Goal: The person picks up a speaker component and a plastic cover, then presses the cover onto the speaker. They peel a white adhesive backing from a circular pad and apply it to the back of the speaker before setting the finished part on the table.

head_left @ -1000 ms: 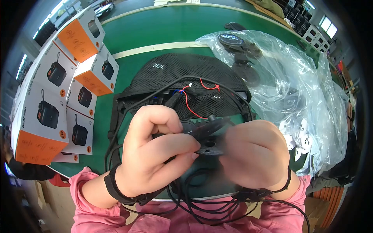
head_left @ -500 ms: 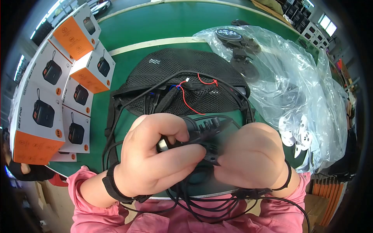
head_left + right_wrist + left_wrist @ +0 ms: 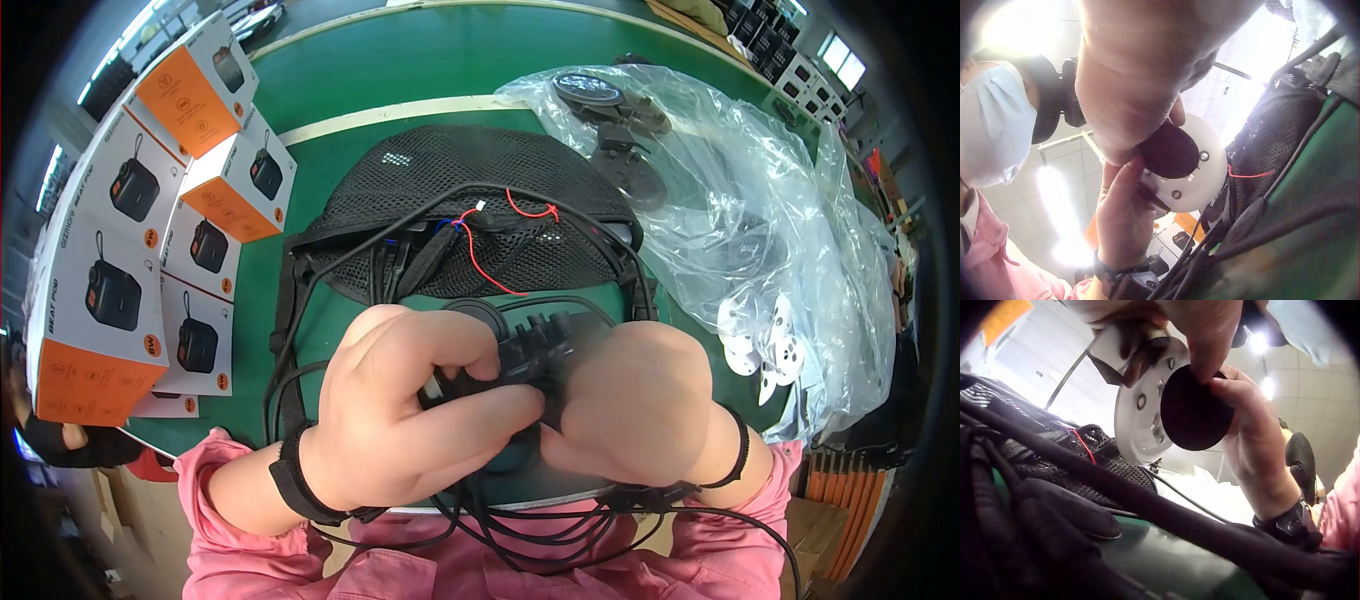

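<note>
Head view: both hands work close together on the near side of the black mesh bag [image 3: 470, 160]. The left hand [image 3: 400, 415] has its fingers curled round a black part with short posts [image 3: 545, 340]; grip narrow, loaded. The right hand [image 3: 640, 405] meets it from the other side; in the head view its fingertips are hidden. Both wrist views show a pale round plate [image 3: 1210, 175] with metal-ringed holes, and a dark disc [image 3: 1192, 412] in front of it, pinched by the right hand, a left fingertip at its edge. How plate and black part join: cannot tell. Clear plastic sheeting [image 3: 800, 260] lies right of the bag, white boxes [image 3: 115, 280] left, all on the green desk [image 3: 400, 60].

Judgement: two-handed handling or lining up of disc against plate. Next move calls for a steady left grip and small right-finger adjustments, disc face kept level with the plate.
</note>
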Available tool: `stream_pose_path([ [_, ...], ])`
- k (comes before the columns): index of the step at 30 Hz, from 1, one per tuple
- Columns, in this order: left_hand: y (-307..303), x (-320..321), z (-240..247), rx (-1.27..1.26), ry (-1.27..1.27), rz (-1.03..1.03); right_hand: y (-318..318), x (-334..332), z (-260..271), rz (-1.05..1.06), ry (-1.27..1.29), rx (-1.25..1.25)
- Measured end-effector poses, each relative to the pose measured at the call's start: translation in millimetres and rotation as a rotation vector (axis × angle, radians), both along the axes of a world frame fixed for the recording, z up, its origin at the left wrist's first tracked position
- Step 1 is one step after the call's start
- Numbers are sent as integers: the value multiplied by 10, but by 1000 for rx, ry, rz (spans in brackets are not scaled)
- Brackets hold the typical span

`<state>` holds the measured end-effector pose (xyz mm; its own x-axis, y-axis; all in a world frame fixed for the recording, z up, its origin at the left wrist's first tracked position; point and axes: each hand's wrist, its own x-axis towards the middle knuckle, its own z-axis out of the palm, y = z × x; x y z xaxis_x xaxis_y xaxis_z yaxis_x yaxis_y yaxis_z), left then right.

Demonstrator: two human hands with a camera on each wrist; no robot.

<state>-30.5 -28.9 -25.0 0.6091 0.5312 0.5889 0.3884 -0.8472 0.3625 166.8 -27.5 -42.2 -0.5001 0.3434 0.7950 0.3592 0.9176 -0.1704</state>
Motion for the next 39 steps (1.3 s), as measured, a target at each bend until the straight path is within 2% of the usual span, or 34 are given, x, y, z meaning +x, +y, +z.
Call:
stream_pose_path([
  [5, -6, -23, 17, -59, -52, 67, 51, 47, 9, 48, 25, 10],
  [7, 11, -22, 12, -47, -52, 69, 43, 27, 18, 36, 152, -3],
  [8, 41, -5, -14, -40, -156, 74, 29, 3, 43, 38, 152, 0],
  [9, 57, 2, -25, -33, -261, 78, 7, -32, 81, 1, 222, -95],
  [10, 52, -3, -14, -29, -261, 81, -3, -53, 109, -37, 291, -190],
  [12, 31, -10, 12, -229, -357, 99, 10, -20, 132, -18, 261, -184],
  [13, 21, 3, 4, -227, -357, 99, 14, 1, 137, -3, 231, -180],
  [14, 10, 34, -17, -366, -516, 52, 0, 12, 134, -2, 230, -178],
  [16, -2, 78, -44, -644, -832, -46, -40, 29, 119, 12, 459, -391],
  [17, 18, 4, -19, -742, -733, -69, -17, 45, 103, 101, 549, -474],
  [18, -16, 92, 63, -929, -885, -4, -25, 36, 109, 102, 548, -472],
  [20, 61, -71, -68, -775, -593, 45, -50, 14, 128, 229, 667, -843],
  [21, 66, -77, -74, -773, -594, 45, -34, 24, 129, 198, 536, -786],
  [22, 70, -81, -77, -772, -627, -19, -12, 35, 141, 200, 535, -783],
  [24, 70, -87, -74, -770, -661, -83, 22, 55, 176, 123, 239, -467],
  [26, 62, -92, -70, -775, -707, -80, 4, 74, 215, 103, 178, -440],
  [27, 79, -113, -74, -774, -710, -78, -2, 81, 223, 93, 113, -341],
  [28, 117, -147, -81, -626, -602, -122, -6, 85, 225, 82, 49, -241],
  [29, 137, -168, -85, -479, -493, -164, -7, 86, 220, 85, 47, -240],
  [32, 58, -122, 3, -447, -391, -78, -12, 87, 203, 99, 67, -240],
  [39, 94, -107, 38, -238, -290, -122, -20, 93, 211, 104, 63, -235],
])
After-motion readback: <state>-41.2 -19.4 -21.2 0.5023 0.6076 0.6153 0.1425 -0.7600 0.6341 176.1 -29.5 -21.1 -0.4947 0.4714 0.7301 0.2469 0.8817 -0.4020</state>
